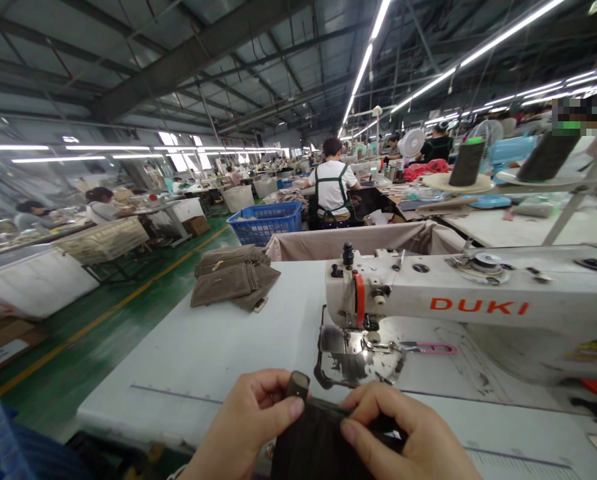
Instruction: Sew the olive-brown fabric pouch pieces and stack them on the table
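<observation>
Both hands grip a dark brown fabric piece (321, 440) at the table's front edge, just before the sewing machine. Thumb and fingers of my left hand (261, 413) pinch its upper left corner, where a short rounded tab (298, 385) sticks up. My right hand (396, 427) pinches the top edge on the other side. The lower part of the piece runs out of view. Beyond the hands stands the white sewing machine (398, 287), its needle area over a worn metal plate (361, 360). Pink-handled thread snips (431, 348) lie beside the plate.
A stack of brown fabric pieces (233, 277) lies at the table's far left. Behind the table are a cloth-lined bin (318, 243) and a blue basket (266, 223). Thread cones (467, 163) stand at the right. A person (332, 180) sits ahead, back turned.
</observation>
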A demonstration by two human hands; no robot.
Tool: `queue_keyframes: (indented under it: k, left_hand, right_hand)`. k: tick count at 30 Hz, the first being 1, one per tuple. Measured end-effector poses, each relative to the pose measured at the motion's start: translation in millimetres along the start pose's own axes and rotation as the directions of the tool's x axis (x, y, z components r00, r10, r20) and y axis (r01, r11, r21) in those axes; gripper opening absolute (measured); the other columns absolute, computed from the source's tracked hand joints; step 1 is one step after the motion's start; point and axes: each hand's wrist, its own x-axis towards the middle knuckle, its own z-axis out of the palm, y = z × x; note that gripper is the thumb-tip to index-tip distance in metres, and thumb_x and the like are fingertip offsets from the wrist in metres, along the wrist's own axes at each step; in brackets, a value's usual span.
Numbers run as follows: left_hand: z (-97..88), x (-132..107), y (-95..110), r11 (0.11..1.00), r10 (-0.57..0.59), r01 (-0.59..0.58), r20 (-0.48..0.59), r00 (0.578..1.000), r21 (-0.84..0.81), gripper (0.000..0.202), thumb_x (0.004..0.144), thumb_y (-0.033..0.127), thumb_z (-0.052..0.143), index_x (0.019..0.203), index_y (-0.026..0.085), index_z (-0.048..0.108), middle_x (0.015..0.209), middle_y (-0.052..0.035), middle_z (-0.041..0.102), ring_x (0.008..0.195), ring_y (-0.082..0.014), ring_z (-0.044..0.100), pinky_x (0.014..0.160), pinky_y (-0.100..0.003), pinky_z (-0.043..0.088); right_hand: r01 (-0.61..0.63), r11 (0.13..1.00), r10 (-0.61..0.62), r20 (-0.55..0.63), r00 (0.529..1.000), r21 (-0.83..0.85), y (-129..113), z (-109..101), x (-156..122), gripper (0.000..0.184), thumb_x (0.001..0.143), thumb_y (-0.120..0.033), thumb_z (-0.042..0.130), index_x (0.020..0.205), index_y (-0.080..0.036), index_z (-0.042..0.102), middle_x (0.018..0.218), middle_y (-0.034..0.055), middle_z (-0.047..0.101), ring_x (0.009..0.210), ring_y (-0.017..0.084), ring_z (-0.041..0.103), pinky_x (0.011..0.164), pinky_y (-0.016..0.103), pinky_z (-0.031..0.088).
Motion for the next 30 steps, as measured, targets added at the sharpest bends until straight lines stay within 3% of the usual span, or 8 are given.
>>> queue_keyframes:
  k: [10,14,16,19,21,24,27,30]
  left_hand:
    - [-5.8,2.8,2.1,0.991,-0.008,-0.004,0.086,0.996,0.137,0.024,0.080,0.034,0.070,0.084,0.011,0.067,0.076,-0.0017,0.061,0.071,-0.0137,0.052,0.066,-0.023,0.039]
    - [-12.8,12.1,21.0,0.936,-0.112,0.018,0.249,0.962,0.352,0.026,0.084,0.039,0.062,0.088,0.014,0.063,0.074,0.0010,0.057,0.067,-0.0124,0.048,0.059,-0.021,0.036]
    - [-15.5,27.1,29.2,0.845,-0.187,-0.035,0.357,0.915,0.533,0.020,0.085,0.034,0.058,0.087,0.015,0.063,0.073,0.0021,0.057,0.067,-0.0125,0.049,0.058,-0.020,0.037]
    - [-13.1,64.7,27.2,0.563,-0.195,-0.257,0.428,0.882,0.785,0.011,0.084,0.024,0.056,0.084,0.018,0.065,0.076,0.0025,0.063,0.072,-0.0143,0.057,0.063,-0.020,0.043]
    - [-6.9,95.2,15.9,0.432,-0.138,-0.332,0.425,0.895,0.838,0.011,0.082,0.020,0.058,0.086,0.020,0.068,0.082,0.0012,0.067,0.079,-0.0165,0.061,0.071,-0.023,0.046]
    - [4.2,137.4,-5.2,0.315,0.040,-0.331,0.336,0.941,0.889,0.015,0.080,0.016,0.062,0.093,0.020,0.069,0.100,-0.0055,0.067,0.098,-0.0239,0.059,0.090,-0.033,0.044]
    - [12.0,164.7,-20.3,0.209,0.232,-0.284,0.235,0.944,0.936,0.020,0.080,0.019,0.066,0.100,0.017,0.067,0.114,-0.0130,0.062,0.114,-0.0318,0.050,0.098,-0.045,0.039]
    - [18.3,171.6,-30.8,0.154,0.317,-0.306,0.247,0.916,0.939,0.016,0.089,0.021,0.059,0.102,0.016,0.065,0.108,-0.0121,0.064,0.107,-0.0283,0.056,0.095,-0.041,0.043]
  right_hand:
    - [-0.015,0.999,0.015,0.009,1.000,-0.047,7.2,2.1,3.2,0.011,0.077,-0.028,0.056,0.069,-0.023,0.051,0.081,-0.0016,0.068,0.075,0.016,0.063,0.069,0.025,0.046]
    - [0.107,0.993,-0.095,0.186,0.978,-0.051,24.7,6.0,1.9,0.004,0.080,-0.019,0.057,0.082,-0.023,0.057,0.077,-0.0016,0.064,0.071,0.014,0.060,0.065,0.021,0.045]
    - [0.296,0.954,-0.298,0.317,0.900,0.053,37.2,13.8,2.9,0.017,0.084,-0.019,0.058,0.099,-0.024,0.064,0.083,-0.0003,0.065,0.074,0.012,0.061,0.066,0.019,0.046]
    - [0.468,0.883,-0.442,0.425,0.790,0.049,57.1,27.1,11.5,0.036,0.085,-0.016,0.059,0.120,-0.026,0.062,0.099,0.0025,0.066,0.087,0.012,0.064,0.074,0.016,0.047]
    - [0.530,0.818,-0.400,0.440,0.804,-0.226,67.7,31.8,24.0,0.036,0.085,-0.011,0.058,0.118,-0.025,0.063,0.096,0.0016,0.066,0.085,0.012,0.064,0.073,0.017,0.048]
    - [0.513,0.603,-0.349,0.375,0.859,-0.612,75.8,28.6,50.4,0.020,0.088,-0.013,0.059,0.103,-0.022,0.069,0.087,0.0030,0.065,0.082,0.018,0.062,0.073,0.025,0.049]
    - [0.486,0.526,-0.356,0.339,0.871,-0.698,77.1,16.9,73.9,0.015,0.091,-0.017,0.057,0.098,-0.018,0.070,0.101,0.0103,0.064,0.099,0.026,0.057,0.084,0.038,0.048]
    - [0.513,0.485,-0.363,0.370,0.855,-0.708,79.6,2.9,82.0,0.016,0.088,-0.012,0.058,0.099,-0.016,0.069,0.101,0.0105,0.065,0.100,0.025,0.058,0.087,0.038,0.048]
